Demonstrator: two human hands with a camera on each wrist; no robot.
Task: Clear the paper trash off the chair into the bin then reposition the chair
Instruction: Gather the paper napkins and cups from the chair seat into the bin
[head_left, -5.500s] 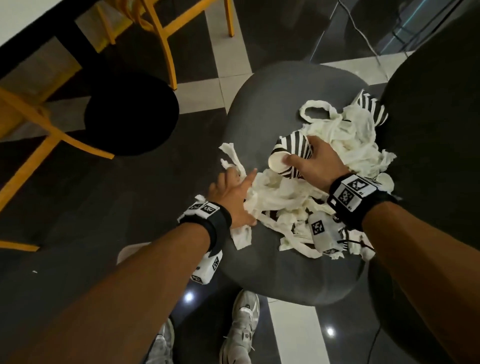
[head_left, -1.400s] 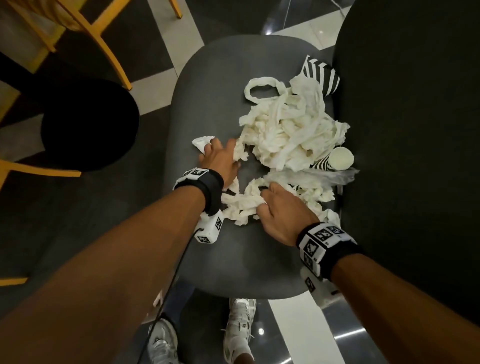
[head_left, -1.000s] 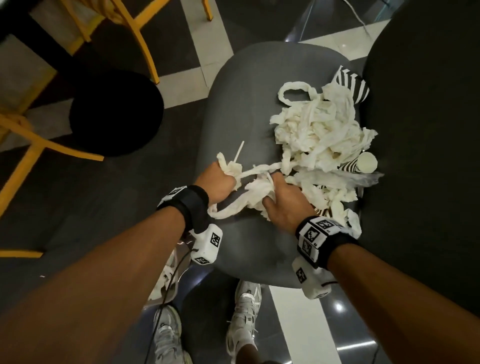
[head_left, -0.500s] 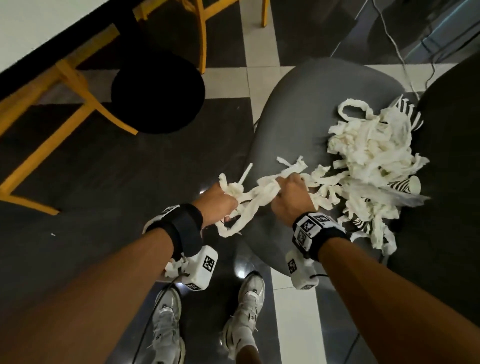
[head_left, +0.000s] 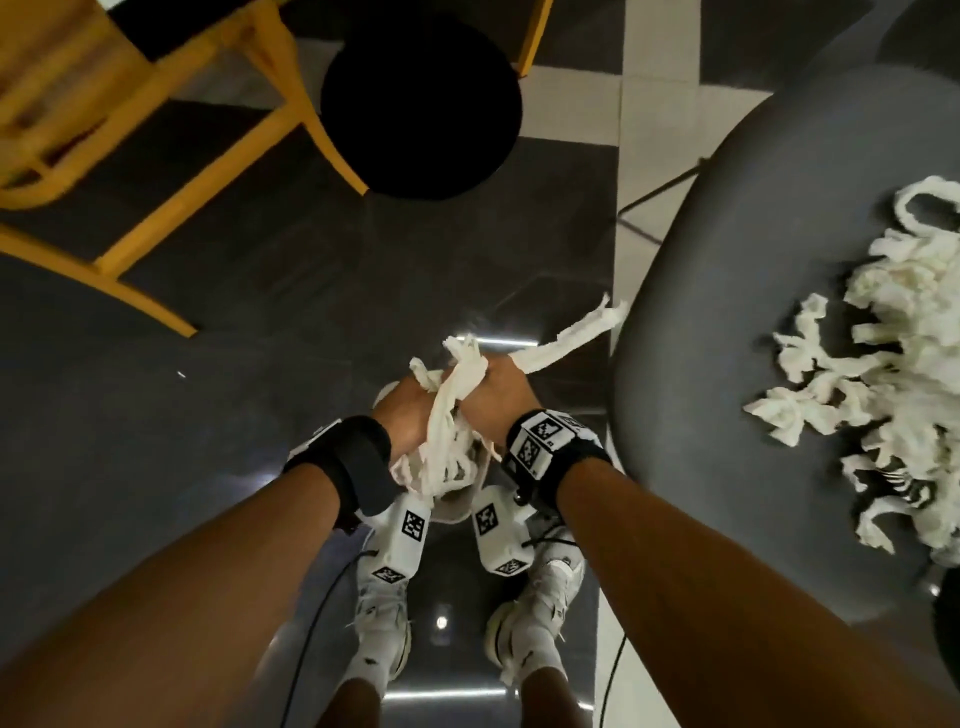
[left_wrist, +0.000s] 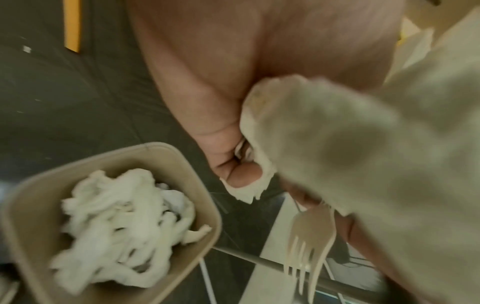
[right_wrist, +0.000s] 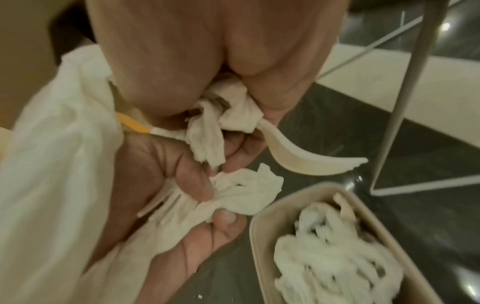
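Observation:
Both my hands grip one bundle of white paper strips (head_left: 457, 387) just left of the grey chair seat (head_left: 753, 208). My left hand (head_left: 408, 405) and right hand (head_left: 493, 392) are pressed close together around it. A pale disposable fork (left_wrist: 306, 246) hangs from the bundle. The beige bin (left_wrist: 182, 164) stands on the floor below the hands and holds several paper strips (left_wrist: 116, 222); the right wrist view shows its rim (right_wrist: 259, 222) at lower right. A large pile of paper (head_left: 904, 358) still lies on the seat, with a striped cup (head_left: 904, 486) mostly buried.
A black round stool (head_left: 421, 98) and yellow wooden chair legs (head_left: 156, 218) stand ahead on the left. My white shoes (head_left: 384, 618) are under my arms, beside a cable on the dark tiled floor. The chair's thin metal leg (right_wrist: 405, 92) is near the bin.
Both hands gathered strips at the seat's front edge, then carried the bundle off the chair, leftwards and towards me, to above the bin.

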